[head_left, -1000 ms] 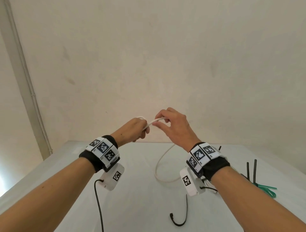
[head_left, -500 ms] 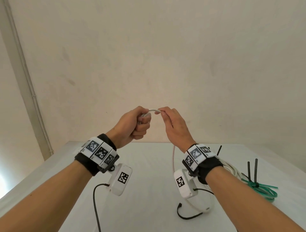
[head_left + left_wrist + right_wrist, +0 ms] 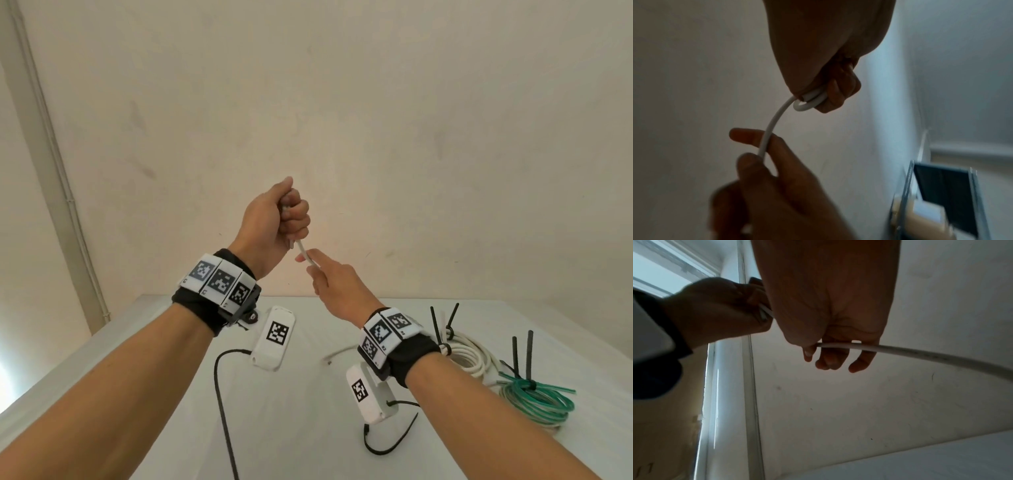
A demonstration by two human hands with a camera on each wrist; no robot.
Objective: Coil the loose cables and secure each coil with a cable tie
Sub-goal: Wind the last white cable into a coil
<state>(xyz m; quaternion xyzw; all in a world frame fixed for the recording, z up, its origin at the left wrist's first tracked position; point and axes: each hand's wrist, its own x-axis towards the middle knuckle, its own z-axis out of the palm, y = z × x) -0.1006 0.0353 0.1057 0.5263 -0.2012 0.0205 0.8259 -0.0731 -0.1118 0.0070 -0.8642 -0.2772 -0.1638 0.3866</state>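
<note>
Two finished coils, a white cable bundle [image 3: 469, 353] and a green one [image 3: 537, 402], lie tied on the white table [image 3: 171, 342] to my right; I hold the thin white cable [image 3: 772, 123] raised above it, my left hand [image 3: 274, 222] fisted round its small first loop [image 3: 809, 100], my right hand [image 3: 339, 291] pinching the run just below; I'd judge I should feed even loops, keeping light tension and no twist.
</note>
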